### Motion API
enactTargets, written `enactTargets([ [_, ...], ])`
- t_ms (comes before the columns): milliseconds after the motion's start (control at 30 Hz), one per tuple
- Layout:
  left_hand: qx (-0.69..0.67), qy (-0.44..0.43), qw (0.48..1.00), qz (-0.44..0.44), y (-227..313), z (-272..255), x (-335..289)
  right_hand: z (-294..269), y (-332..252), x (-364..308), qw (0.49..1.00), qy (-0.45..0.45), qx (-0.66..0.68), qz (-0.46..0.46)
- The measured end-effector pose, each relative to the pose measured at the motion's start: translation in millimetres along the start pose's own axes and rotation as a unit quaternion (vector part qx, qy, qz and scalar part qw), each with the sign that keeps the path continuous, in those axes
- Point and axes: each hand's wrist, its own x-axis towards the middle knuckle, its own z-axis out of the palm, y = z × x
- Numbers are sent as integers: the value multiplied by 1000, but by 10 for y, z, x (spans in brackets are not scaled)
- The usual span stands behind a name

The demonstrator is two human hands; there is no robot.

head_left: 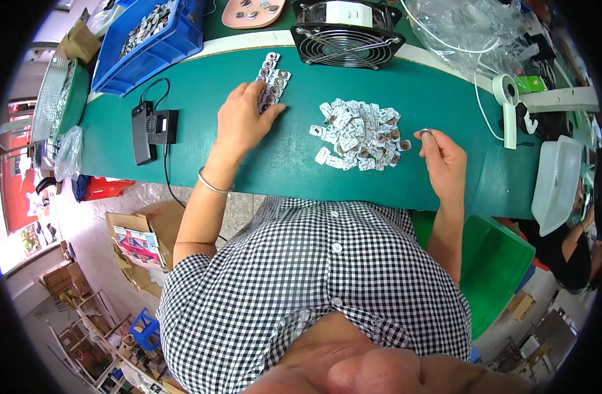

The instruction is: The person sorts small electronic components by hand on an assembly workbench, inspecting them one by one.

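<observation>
Two slanting rows of small pieces (277, 83), whitish with dark round centres, lie on the green table. My left hand (242, 119) rests over their left side, thumb spread away from the fingers; some fingertips are hidden. To the right is a loose heap of similar small pieces (360, 131) with printed white faces, a few showing brown round centres. Just right of the heap, my right hand (444, 161) is closed in a pinch. Between its thumb and finger sits a small round metallic piece (425, 132), too small to make out fully.
A black fan (348, 43) stands at the back, beside a pink tray (251, 13). A blue bin (146, 49) of small parts is at far left. A black corded box (143, 131) lies left; a white handheld fan (509, 111) and white tub (555, 187) are right.
</observation>
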Motion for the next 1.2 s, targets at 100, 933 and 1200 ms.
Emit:
enactTargets([
  [100,20,-59,998,-25,-27,9,-53,22,83,-49,1000,-4,7,9],
  [933,-398,6,913,-87,-31,-95,116,268,-108,50,994,-55,41,-86],
  [1200,112,158,981,32,-478,78,412,335,-37,-5,994,-56,43,-87],
])
